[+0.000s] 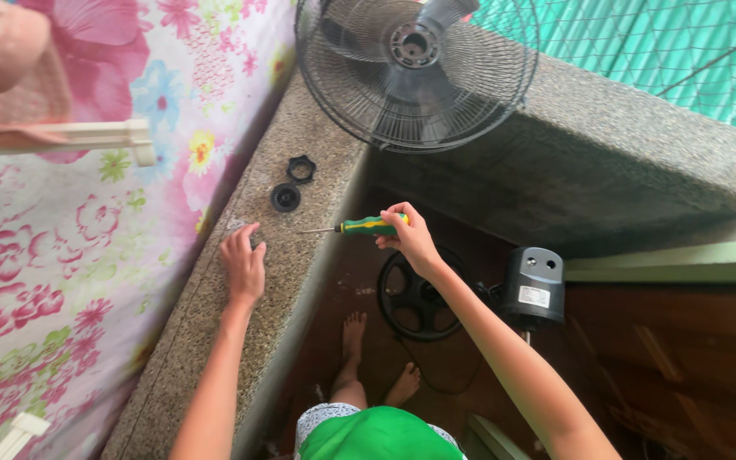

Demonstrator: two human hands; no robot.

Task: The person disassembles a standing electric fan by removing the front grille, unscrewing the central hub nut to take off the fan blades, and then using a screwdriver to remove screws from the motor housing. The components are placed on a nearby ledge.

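My right hand (pixel 409 238) grips a screwdriver (pixel 359 227) with a green and yellow handle, its metal tip pointing left over the speckled stone ledge (pixel 206 341). My left hand (pixel 243 264) rests flat on the ledge with fingers apart, holding nothing. Two small black round plastic parts lie farther along the ledge: a cap (pixel 285 198) and a ring-shaped nut (pixel 301 168). A black wire fan guard (pixel 416 72) with grey blades behind it stands tilted at the ledge's far end.
A flowered mattress (pixel 70 255) lies along the left of the ledge. Below on the dark floor stand the round fan base (pixel 419 296) and the black motor housing (pixel 533 285) with a cord. My bare feet (pixel 376 358) are beside them. Green mesh (pixel 683 43) hangs at the upper right.
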